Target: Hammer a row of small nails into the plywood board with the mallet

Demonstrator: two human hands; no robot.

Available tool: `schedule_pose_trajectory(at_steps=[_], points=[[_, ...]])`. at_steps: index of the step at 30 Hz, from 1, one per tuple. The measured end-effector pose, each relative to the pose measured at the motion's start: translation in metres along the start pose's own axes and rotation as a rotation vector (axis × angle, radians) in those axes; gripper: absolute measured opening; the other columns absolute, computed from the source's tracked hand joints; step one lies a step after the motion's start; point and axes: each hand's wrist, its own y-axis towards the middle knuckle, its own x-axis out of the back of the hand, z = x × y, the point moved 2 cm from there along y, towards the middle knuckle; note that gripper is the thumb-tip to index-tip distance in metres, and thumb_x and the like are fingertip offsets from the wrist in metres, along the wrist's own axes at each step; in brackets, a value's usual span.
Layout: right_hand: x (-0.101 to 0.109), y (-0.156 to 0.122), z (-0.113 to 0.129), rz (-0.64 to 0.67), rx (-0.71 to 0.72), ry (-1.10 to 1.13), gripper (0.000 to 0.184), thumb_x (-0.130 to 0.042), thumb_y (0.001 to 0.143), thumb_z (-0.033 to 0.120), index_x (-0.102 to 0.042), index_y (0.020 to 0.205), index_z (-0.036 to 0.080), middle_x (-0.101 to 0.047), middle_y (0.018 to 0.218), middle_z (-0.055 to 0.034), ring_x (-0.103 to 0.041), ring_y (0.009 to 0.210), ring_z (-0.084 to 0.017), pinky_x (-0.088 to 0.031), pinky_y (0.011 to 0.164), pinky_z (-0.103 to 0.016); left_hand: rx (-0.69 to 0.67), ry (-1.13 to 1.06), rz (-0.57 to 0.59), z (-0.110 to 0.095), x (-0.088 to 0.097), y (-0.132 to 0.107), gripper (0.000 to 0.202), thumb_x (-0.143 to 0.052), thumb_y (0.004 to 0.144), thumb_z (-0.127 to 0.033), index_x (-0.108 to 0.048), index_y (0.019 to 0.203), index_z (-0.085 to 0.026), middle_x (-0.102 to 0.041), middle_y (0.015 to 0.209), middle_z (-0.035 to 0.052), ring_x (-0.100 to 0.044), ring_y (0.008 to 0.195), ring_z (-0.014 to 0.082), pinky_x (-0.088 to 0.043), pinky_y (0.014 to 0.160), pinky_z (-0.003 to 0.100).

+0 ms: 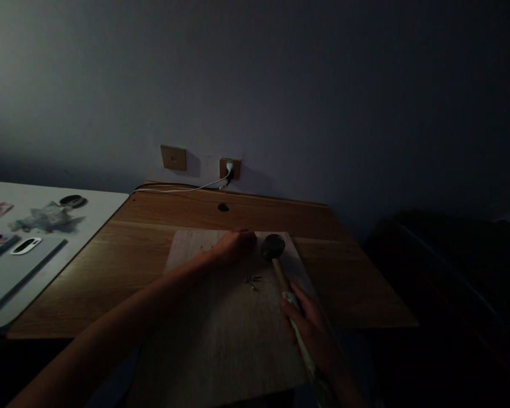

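In dim light a pale wooden board [221,334] lies on a brown wooden desk [153,255]. My right hand [308,326] is wrapped round the wooden handle of a hammer [276,258], whose dark head rests near the board's far edge. My left hand [237,245] reaches across to the board's far side, just left of the hammer head, fingers curled together in a pinch on something too small to make out. Several small nails [252,280] lie loose on the board between my two hands.
A white table [106,204] adjoins the desk on the left with a grey pad, papers and small dark items. On the wall behind are a switch plate [173,157] and a socket [230,168] with a white cable plugged in. Dark furniture stands right.
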Motion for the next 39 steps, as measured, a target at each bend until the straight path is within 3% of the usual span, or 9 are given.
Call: schedule_pose_trajectory(at_steps=[4, 10, 17, 22, 26, 30, 34, 39], points=[[-0.006, 0.013, 0.011, 0.026, 0.06, -0.033, 0.051, -0.061, 0.084, 0.055, -0.055, 0.12, 0.019, -0.043, 0.054, 0.0109, -0.037, 0.04, -0.009, -0.034, 0.033, -0.018, 0.031, -0.012, -0.012, 0.005, -0.006, 0.002, 0.011, -0.058, 0.086, -0.012, -0.068, 0.086, -0.017, -0.07, 0.087, 0.0037, -0.065, 0.082, 0.017, -0.048, 0.079, 0.026], [-0.013, 0.027, 0.015, 0.058, 0.102, -0.045, 0.042, -0.059, 0.086, 0.053, -0.056, 0.113, 0.021, -0.044, 0.053, 0.011, -0.036, 0.04, -0.009, -0.034, 0.033, -0.017, 0.119, -0.161, -0.009, 0.007, -0.006, 0.0, 0.036, -0.064, 0.084, -0.013, -0.063, 0.119, -0.02, -0.076, 0.091, 0.0018, -0.071, 0.08, 0.0178, -0.051, 0.075, 0.026], [-0.02, 0.029, 0.014, 0.057, 0.094, -0.053, 0.04, -0.061, 0.083, 0.053, -0.056, 0.107, 0.021, -0.044, 0.056, 0.0108, -0.037, 0.04, -0.008, -0.032, 0.032, -0.017, 0.145, -0.154, -0.049, 0.01, -0.006, -0.001, 0.046, -0.07, 0.083, -0.017, -0.058, 0.128, -0.017, -0.076, 0.099, 0.0058, -0.072, 0.087, 0.0216, -0.052, 0.076, 0.028], [-0.021, 0.027, 0.014, 0.06, 0.09, -0.068, 0.038, -0.06, 0.084, 0.053, -0.056, 0.103, 0.021, -0.044, 0.055, 0.0107, -0.037, 0.039, -0.008, -0.032, 0.032, -0.017, 0.145, -0.12, -0.058, 0.012, -0.007, 0.001, 0.041, -0.071, 0.083, -0.02, -0.06, 0.123, -0.017, -0.075, 0.106, 0.0083, -0.071, 0.096, 0.0234, -0.052, 0.081, 0.03], [-0.021, 0.027, 0.014, 0.073, 0.092, -0.072, 0.038, -0.058, 0.086, 0.053, -0.057, 0.106, 0.021, -0.043, 0.053, 0.011, -0.036, 0.039, -0.008, -0.033, 0.033, -0.017, 0.182, -0.118, -0.013, 0.01, -0.006, 0.003, 0.041, -0.069, 0.085, -0.022, -0.058, 0.124, -0.019, -0.075, 0.101, 0.0057, -0.072, 0.091, 0.0219, -0.05, 0.076, 0.028], [-0.019, 0.025, 0.012, 0.044, 0.059, -0.019, 0.053, -0.064, 0.08, 0.056, -0.057, 0.118, 0.019, -0.046, 0.056, 0.0105, -0.037, 0.039, -0.008, -0.034, 0.032, -0.017, 0.219, -0.014, 0.011, 0.003, 0.007, 0.002, 0.03, -0.068, 0.084, -0.024, -0.061, 0.112, -0.017, -0.073, 0.097, 0.0056, -0.069, 0.086, 0.0206, -0.048, 0.07, 0.026], [-0.01, 0.017, 0.005, -0.058, -0.028, 0.026, 0.078, -0.069, 0.073, 0.06, -0.05, 0.135, 0.016, -0.048, 0.054, 0.0104, -0.039, 0.038, -0.01, -0.033, 0.031, -0.018, 0.075, 0.135, 0.131, -0.019, 0.02, -0.011, 0.008, -0.064, 0.085, -0.022, -0.064, 0.092, -0.018, -0.069, 0.097, 0.0054, -0.065, 0.082, 0.0176, -0.046, 0.069, 0.025], [0.007, 0.008, -0.01, -0.118, -0.054, 0.028, 0.082, -0.071, 0.073, 0.063, -0.051, 0.139, 0.018, -0.047, 0.053, 0.0099, -0.043, 0.039, -0.012, -0.034, 0.033, -0.02, -0.182, 0.295, 0.31, -0.053, 0.01, -0.027, 0.013, -0.063, 0.088, -0.028, -0.068, 0.091, -0.017, -0.069, 0.097, 0.0091, -0.067, 0.091, 0.0232, -0.051, 0.082, 0.032]])
